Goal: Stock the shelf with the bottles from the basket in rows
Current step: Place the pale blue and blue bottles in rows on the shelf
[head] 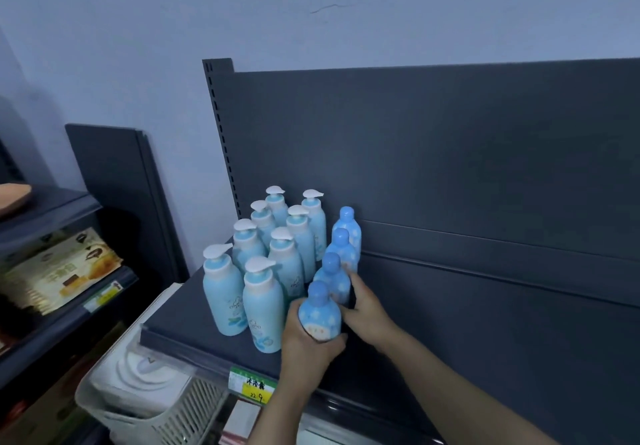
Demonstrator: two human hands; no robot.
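**Both hands on the row of round-capped bottles**

From the head camera, a dark shelf (194,320) carries two groups of bottles at its left end. Eight pale blue pump bottles (263,302) with white dispenser tops stand upright in two rows running from the front edge back toward the rear panel. Just to their right, four deeper blue bottles with rounded caps form a single row — the rear one (347,226) stands against the back panel, and the others step forward from it.

The left hand (308,344) is wrapped around the lower body of the front bottle (319,309), its fingers closed on it near the shelf's front edge; whether the base is touching the shelf cannot be told. The right hand (363,306) reaches in from the right, fingers curled against the side of the second bottle (332,276) (its grip is partly hidden behind the front one).

Below the shelf edge hangs a green and yellow price tag (252,387). Lower left sits a white slotted basket (156,406) — its contents are pale and hard to make out.
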